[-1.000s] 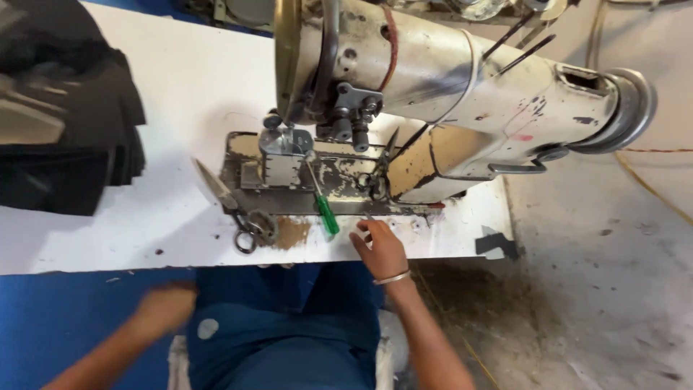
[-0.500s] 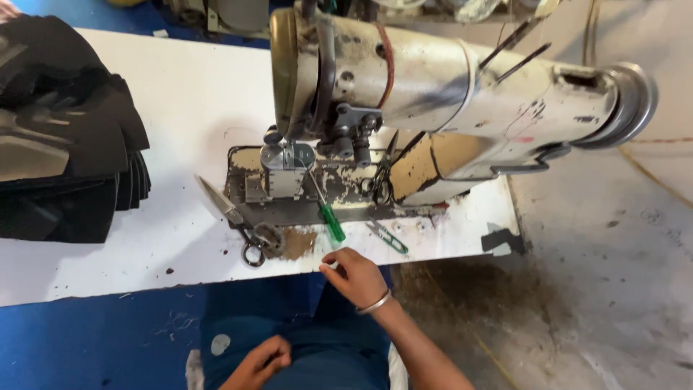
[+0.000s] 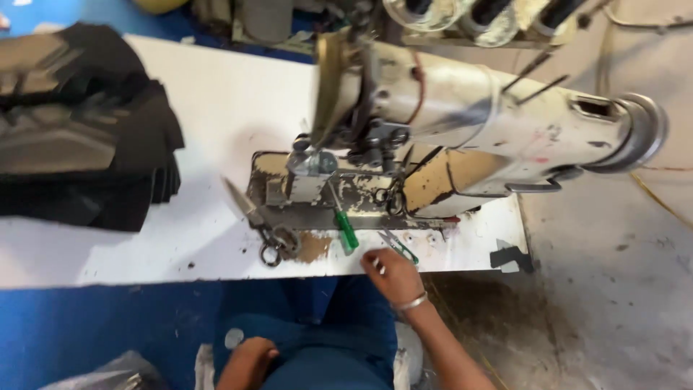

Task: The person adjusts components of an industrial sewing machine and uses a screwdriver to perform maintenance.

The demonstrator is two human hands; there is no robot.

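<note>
Right hand (image 3: pixel 393 276) holds at the bench (image 3: pixel 144 245) edge, fingers curled, grip unclear; snips (image 3: pixel 398 247) lie just beyond it. Left hand (image 3: pixel 249 361) rests closed on lap. Snips look light, stiff, sharp-tipped: take by the handle.

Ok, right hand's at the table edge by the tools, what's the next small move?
Probably slide the right hand slightly forward to the small green-handled snips: they lie just beyond its fingertips, closer than the green screwdriver. The left hand rests in the lap.
</note>
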